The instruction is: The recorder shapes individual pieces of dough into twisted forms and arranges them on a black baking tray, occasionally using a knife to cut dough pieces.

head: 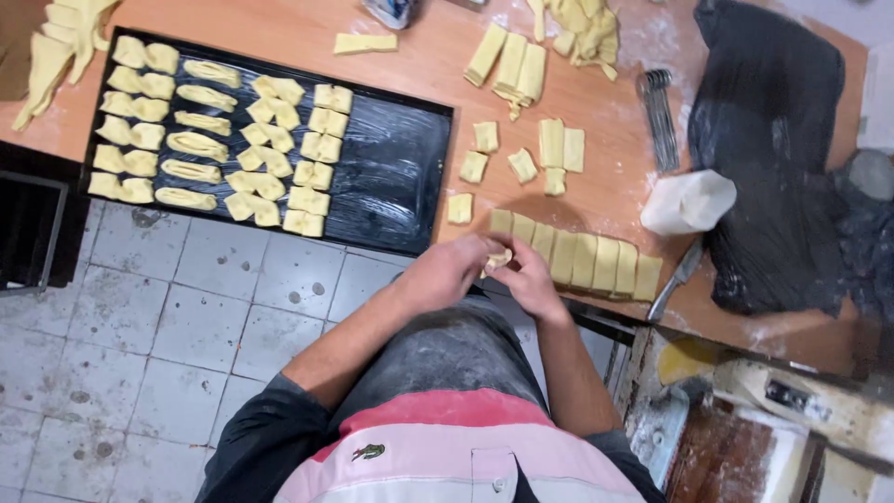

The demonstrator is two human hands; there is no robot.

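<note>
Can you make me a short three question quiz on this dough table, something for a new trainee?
1. True or false: both hands meet on one small dough piece.
2. Which part of the black tray is bare? A, the end near the hands; B, the far end; C, none.
3. Fill in: the knife lies at the end of the row of cut dough pieces, below the white ____.

Key: 1 true; 2 A; 3 bag.
</note>
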